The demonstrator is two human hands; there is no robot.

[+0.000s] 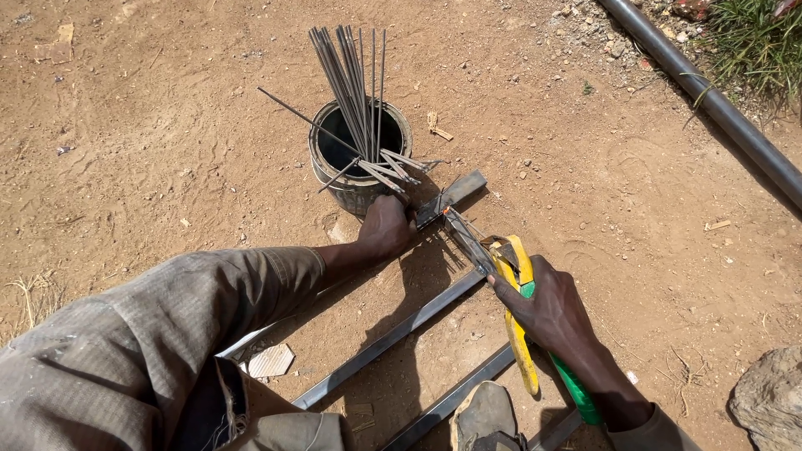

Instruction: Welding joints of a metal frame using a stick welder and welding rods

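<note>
Shoe: a worn shoe toe (486,415) sits at the bottom edge, between two steel bars (393,334) that run from lower left up to the right over bare dirt.
Right hand: the right hand (547,307) is closed round the yellow and green handles of an electrode holder (511,276), gripping near the head.
Holder axis: its handles trail down towards the lower right; its metal jaw end points up and left.
Left hand: the left hand (386,227) is curled shut on the near end of a short flat steel piece (451,197); how many fingers wrap it cannot be told.
Steel piece: it lies just beyond the bar ends, its long axis rising to the right, the holder's tip touching or just beside its near end.
Tin: a dented metal tin (359,159) stands just beyond the left hand, full of thin welding rods (355,83) fanning upward, a few leaning over the rim towards the hand.
Open room: loose dirt lies open to the left and right of the tin.
Far edge: a dark pipe (710,100) crosses the upper right corner beside grass; a rock (769,397) sits at the lower right.
</note>
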